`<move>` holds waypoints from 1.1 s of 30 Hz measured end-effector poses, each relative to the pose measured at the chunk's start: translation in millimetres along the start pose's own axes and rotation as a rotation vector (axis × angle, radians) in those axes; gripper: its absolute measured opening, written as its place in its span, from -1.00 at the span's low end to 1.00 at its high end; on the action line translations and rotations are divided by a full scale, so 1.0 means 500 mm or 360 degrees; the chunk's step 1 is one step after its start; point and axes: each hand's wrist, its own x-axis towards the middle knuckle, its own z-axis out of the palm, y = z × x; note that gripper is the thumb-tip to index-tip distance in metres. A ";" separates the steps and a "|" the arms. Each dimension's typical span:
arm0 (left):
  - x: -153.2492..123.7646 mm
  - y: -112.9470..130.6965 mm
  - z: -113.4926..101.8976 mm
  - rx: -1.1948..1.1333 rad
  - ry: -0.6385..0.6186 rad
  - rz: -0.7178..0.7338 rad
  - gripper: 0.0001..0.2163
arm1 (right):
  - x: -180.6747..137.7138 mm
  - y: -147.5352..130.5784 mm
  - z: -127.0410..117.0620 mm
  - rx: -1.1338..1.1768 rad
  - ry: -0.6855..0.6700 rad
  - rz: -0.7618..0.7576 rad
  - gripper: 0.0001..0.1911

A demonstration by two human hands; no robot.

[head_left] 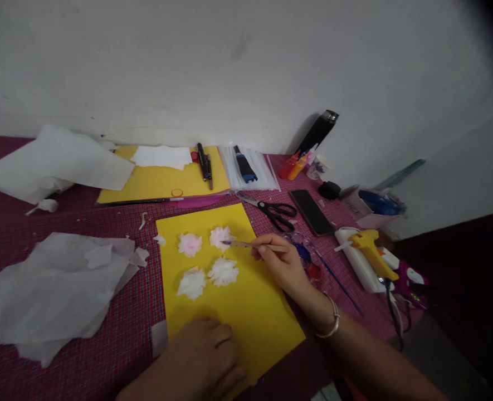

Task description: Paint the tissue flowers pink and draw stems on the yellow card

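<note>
My right hand (282, 267) pinches a thin paintbrush (246, 244), its tip touching the upper right tissue paper flower (220, 237), which is tinted pale pink. Beside it on the yellow sheet (254, 312) lies another pink-tinted flower (190, 244). Nearer to me are two white ones, a left flower (191, 283) and a right flower (223, 271). My left hand (206, 356) rests on the sheet's near edge, fingers loosely bent and holding nothing I can see. Partly behind my right hand is a clear paint palette (313, 272) with blue and red paint.
White tissue sheets (58, 289) spread at left. Black-handled scissors (275, 211), a phone (312, 212) and a yellow glue gun (374, 253) on a white power strip (355, 267) lie to the right. Paint bottles (294, 165) and a black flask (319, 131) stand by the wall.
</note>
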 end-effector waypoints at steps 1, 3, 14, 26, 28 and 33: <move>0.000 0.000 0.000 0.0000 -0.0006 -0.0005 -0.80 | 0.000 -0.002 0.000 0.0009 0.0015 -0.0008 -0.81; -0.001 0.001 0.001 0.0002 -0.0040 -0.0025 -0.83 | 0.001 -0.003 0.002 0.0016 0.0005 -0.0019 -0.81; 0.013 -0.010 0.002 0.0019 0.0224 0.0078 -0.66 | -0.005 -0.047 -0.038 0.0021 0.0041 0.0037 -0.84; 0.098 -0.022 -0.078 -0.0407 -0.0330 -0.0743 -0.75 | -0.150 -0.027 -0.250 0.0082 0.0350 0.0162 -0.83; 0.176 -0.037 -0.088 -0.0375 -0.0364 -0.0790 -0.73 | -0.164 -0.014 -0.260 0.0076 0.0302 0.0176 -0.82; 0.345 -0.078 -0.061 -0.0244 -0.0368 -0.0988 -0.77 | -0.172 0.003 -0.271 -0.0050 0.0165 0.0072 -0.79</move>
